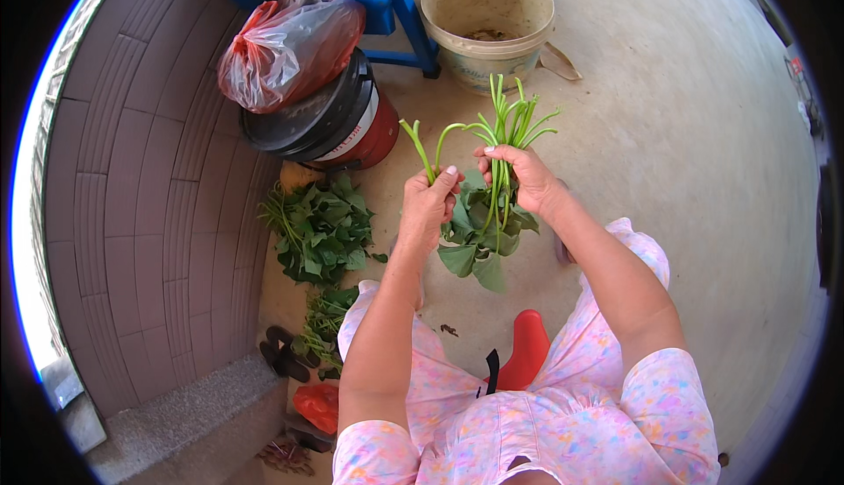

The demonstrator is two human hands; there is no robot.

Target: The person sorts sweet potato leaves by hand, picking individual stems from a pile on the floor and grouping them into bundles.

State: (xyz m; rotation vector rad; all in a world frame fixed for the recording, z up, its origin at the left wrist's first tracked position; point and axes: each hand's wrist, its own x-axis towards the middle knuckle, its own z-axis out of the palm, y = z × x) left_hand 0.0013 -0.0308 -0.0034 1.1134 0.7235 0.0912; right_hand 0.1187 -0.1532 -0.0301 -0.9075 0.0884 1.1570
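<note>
My right hand [524, 178] is closed round a bunch of long green stems [504, 122], cut ends up. Broad green leaves [478, 264] hang from the bunch below it. To its left, my left hand [430, 205] pinches a few more stems [419, 145] between thumb and fingers; one of them arches over towards the bunch. Where the lower ends of these few stems lie is hidden by my left hand. A pile of similar leafy stems [323, 228] lies on the floor at the left, with a second leafy heap [326, 323] nearer my left knee.
A lidded red and black bucket [369, 129] bears a tied plastic bag [297, 43]. A pale open bucket [491, 56] stands ahead beside a blue plastic stool [405, 17]. Along the left run a tiled wall [158, 175] and a stone step [191, 412], near dark sandals [285, 353] and a red bag [318, 406].
</note>
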